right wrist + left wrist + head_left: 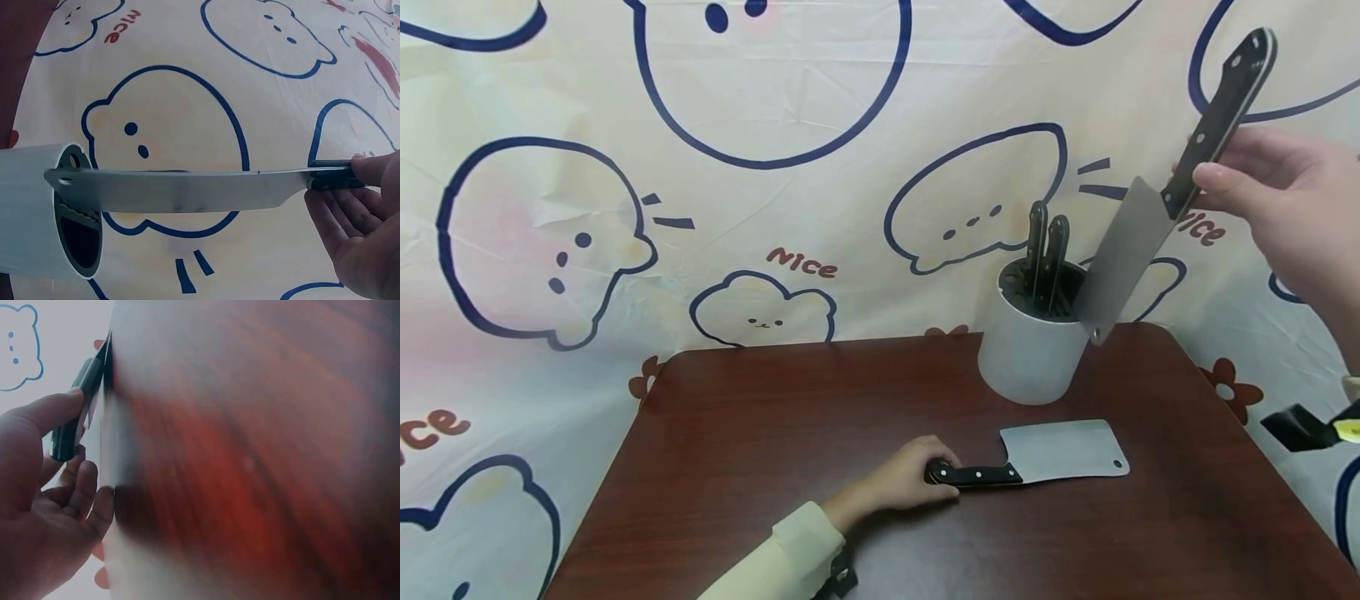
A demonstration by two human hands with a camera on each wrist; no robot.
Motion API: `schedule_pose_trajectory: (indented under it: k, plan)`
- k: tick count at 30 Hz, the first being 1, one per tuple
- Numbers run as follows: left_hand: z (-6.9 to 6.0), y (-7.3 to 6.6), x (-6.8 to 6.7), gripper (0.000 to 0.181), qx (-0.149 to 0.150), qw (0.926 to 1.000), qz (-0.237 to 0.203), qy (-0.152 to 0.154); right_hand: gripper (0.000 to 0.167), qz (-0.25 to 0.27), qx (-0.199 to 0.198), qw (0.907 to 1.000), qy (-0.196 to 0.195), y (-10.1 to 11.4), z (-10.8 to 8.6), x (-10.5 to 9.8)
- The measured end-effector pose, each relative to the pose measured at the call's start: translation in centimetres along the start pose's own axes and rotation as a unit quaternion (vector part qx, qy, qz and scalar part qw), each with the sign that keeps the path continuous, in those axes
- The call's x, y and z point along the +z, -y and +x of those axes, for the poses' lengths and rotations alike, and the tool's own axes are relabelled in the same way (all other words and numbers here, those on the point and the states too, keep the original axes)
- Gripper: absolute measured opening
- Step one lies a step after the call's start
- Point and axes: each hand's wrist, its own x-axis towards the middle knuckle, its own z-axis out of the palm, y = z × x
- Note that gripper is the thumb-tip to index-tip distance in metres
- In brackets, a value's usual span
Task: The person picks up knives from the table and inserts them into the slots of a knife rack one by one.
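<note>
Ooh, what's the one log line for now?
left hand: holds lower cleaver | right hand: holds raised cleaver | white holder: two black handles showing

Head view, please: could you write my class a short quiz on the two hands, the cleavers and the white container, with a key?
1. What colour is the handle of the raised cleaver in the right hand: A) white, B) black, C) red?
2. True or false: the left hand holds the lower cleaver.
3. How many handles show above the white container?

Key: 1 B; 2 true; 3 two.
</note>
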Motion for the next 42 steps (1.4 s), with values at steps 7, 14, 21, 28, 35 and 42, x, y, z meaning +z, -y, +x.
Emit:
schedule_pose_trajectory:
  k: [7,14,21,28,35,42]
  plan:
    - [-0.7,0.5,-1.4,0.021,0.005,0.9988,-0.047,-0.012,0.045,0.006,-0.014,0.9998,-0.011,-0.1,1.5,0.7]
    - [-1.2,0.3,-3.1,0.019,0.015,0.9964,-0.074,-0.039,0.045,0.072,-0.026,0.997,0.005,-0.1,3.2,1.4]
    - [-1.6,0.2,-4.6,0.024,0.013,0.9926,-0.099,-0.07,0.047,0.074,-0.011,0.9971,0.016,-0.2,4.1,2.1]
    - [-1.9,-0.1,-6.3,0.035,0.018,0.9854,-0.129,-0.11,0.045,0.092,-0.019,0.9951,0.03,-0.1,4.7,3.1]
    - [-2.3,-1.0,-7.6,0.04,0.021,0.9769,-0.162,-0.137,0.042,0.108,-0.028,0.9932,0.036,-0.6,5.2,4.1]
    - [-2.5,-1.7,-8.7,0.042,0.03,0.9614,-0.211,-0.174,0.047,0.084,-0.008,0.9952,0.051,-0.8,5.5,5.0]
